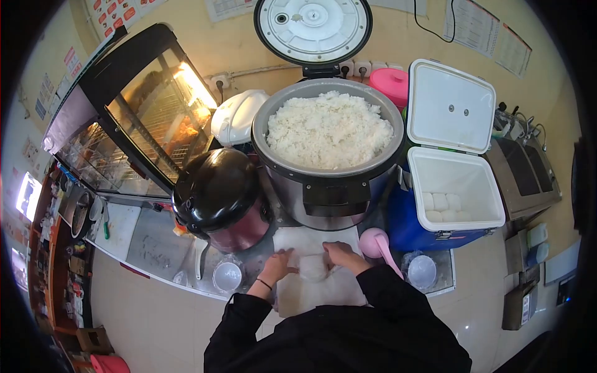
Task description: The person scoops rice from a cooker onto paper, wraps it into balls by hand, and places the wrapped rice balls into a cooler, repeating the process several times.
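Note:
A rounded white rice portion (313, 268) sits on a stack of white paper sheets (298, 303) at the front edge of the counter. It looks partly covered by thin paper, though the layers blend together. At its left side, the curled fingers of my left hand (278, 266) pinch the paper. My right hand (345, 257) is closed on the paper at the right side, its fingertips close to the rice. Behind them stands a large cooker (336, 198), lid raised, heaped with cooked rice (329, 130).
On the right, an open blue cooler (410, 211) holds several white rice portions (443, 202). A pink ladle (375, 244) lies beside the paper. Small bowls (227, 276) flank my hands. Leftward are a lidded pot (217, 186), a white paddle (200, 256) and a lit food warmer (155, 118).

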`<state>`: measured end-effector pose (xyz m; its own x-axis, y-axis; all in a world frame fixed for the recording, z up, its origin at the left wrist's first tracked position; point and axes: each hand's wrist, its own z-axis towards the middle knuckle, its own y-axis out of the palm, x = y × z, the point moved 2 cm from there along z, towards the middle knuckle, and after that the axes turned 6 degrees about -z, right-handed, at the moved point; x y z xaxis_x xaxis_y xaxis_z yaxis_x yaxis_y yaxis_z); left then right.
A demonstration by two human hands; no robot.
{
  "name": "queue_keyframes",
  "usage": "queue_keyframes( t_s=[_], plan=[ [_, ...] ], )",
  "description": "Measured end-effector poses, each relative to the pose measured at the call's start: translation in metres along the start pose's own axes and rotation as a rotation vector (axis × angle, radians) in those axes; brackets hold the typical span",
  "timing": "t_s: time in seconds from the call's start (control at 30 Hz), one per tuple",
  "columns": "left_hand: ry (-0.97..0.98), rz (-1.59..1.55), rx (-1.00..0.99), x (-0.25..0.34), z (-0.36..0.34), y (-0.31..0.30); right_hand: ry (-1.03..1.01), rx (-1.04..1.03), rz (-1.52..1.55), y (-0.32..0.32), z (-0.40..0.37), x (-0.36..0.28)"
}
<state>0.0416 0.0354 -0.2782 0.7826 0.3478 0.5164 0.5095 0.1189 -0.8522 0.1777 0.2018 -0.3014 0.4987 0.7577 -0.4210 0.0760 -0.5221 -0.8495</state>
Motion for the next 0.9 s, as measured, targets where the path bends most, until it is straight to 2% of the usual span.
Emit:
queue_keyframes(
  t_s=[0.03, 0.07, 0.17, 0.23, 0.27, 0.33, 0.37, 0.47, 0.53, 0.6, 0.63, 0.7, 0.73, 0.77, 0.9],
  plan=[
    [0.14, 0.144, 0.075, -0.002, 0.001, 0.001, -0.073, 0.083, -0.087, 0.009, -0.002, 0.0],
    [0.148, 0.098, 0.028, -0.005, 0.001, 0.005, -0.147, 0.164, -0.175, 0.016, -0.003, 0.001],
    [0.157, 0.015, -0.077, -0.007, -0.01, 0.017, -0.407, 0.03, -0.268, 0.004, -0.026, -0.008],
    [0.146, 0.035, -0.115, 0.006, -0.027, 0.027, -0.457, 0.337, -0.327, 0.023, -0.044, -0.006],
    [0.16, 0.039, 0.002, 0.01, -0.038, 0.038, -0.479, 0.487, -0.351, 0.037, -0.057, -0.006],
    [0.195, 0.059, 0.253, 0.017, -0.052, 0.057, -0.404, 0.445, -0.357, 0.05, -0.063, -0.009],
    [0.146, 0.08, 0.223, 0.018, -0.057, 0.065, -0.365, 0.433, -0.322, 0.052, -0.07, -0.013],
    [0.089, 0.105, 0.302, 0.053, -0.07, 0.048, -0.25, 0.365, -0.189, 0.054, -0.081, -0.027],
    [0.059, 0.118, 0.267, 0.049, -0.065, 0.055, -0.174, 0.402, -0.046, 0.058, -0.079, -0.034],
    [0.032, 0.114, 0.257, 0.049, -0.057, 0.053, -0.016, 0.335, 0.036, 0.072, -0.064, -0.034],
    [-0.003, 0.072, 0.181, 0.048, -0.05, 0.049, 0.065, 0.3, 0.079, 0.076, -0.058, -0.033],
    [-0.073, -0.013, 0.021, 0.046, -0.038, 0.04, 0.159, 0.113, 0.891, 0.064, -0.049, -0.031],
    [-0.029, 0.016, 0.053, 0.048, -0.035, 0.034, 0.195, 0.008, 1.295, 0.043, -0.046, -0.035],
    [0.015, 0.043, 0.084, 0.052, -0.034, 0.028, 0.416, -0.231, 1.442, 0.019, -0.051, -0.037],
    [0.321, 0.037, 0.32, 0.078, -0.033, -0.01, 0.69, -0.542, 1.823, -0.047, -0.07, -0.037]
  ],
)
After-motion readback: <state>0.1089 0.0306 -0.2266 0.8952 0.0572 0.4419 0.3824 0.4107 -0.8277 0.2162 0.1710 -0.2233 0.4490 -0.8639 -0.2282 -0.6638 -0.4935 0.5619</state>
